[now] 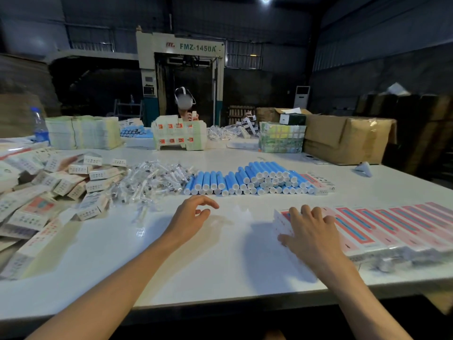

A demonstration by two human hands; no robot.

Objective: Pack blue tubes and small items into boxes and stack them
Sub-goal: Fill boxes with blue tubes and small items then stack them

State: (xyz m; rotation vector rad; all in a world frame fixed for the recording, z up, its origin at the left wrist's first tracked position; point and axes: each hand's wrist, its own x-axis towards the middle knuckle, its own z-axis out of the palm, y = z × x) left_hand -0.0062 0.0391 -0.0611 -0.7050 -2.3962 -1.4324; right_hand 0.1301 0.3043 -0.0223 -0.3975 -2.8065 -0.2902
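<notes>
Head view: a white table (220, 261) in a dim workshop, seen from above the person's two bare forearms. The left hand (193, 214) hovers just over the table, fingers loosely curled and holding nothing. The right hand (311, 231) grips the leftmost piece in a row of flat boxes (392, 224), fingers spread over its top and the thumb at its near edge. These pink and blue boxes lie unfolded and overlapping along the right side of the table, with nothing in them. Beyond the hands, mid-table, blue tubes (257, 177) with white caps are stacked on their sides in a low pile, not in any container. Just left of them, touching, is a loose heap of small items (154, 180) in clear wrappers. Further left, closed boxes (61, 182) lie jumbled in a large pile; their contents cannot be seen. At the far right edge sits a brown carton (343, 138), its contents hidden. Tall bundles of flat printed card (83, 132) stand along the far side, beside a water bottle (39, 128). Another person (186, 114) sits across the table holding a small box, in front of a machine (181, 69) marked FMZ-1450A.
</notes>
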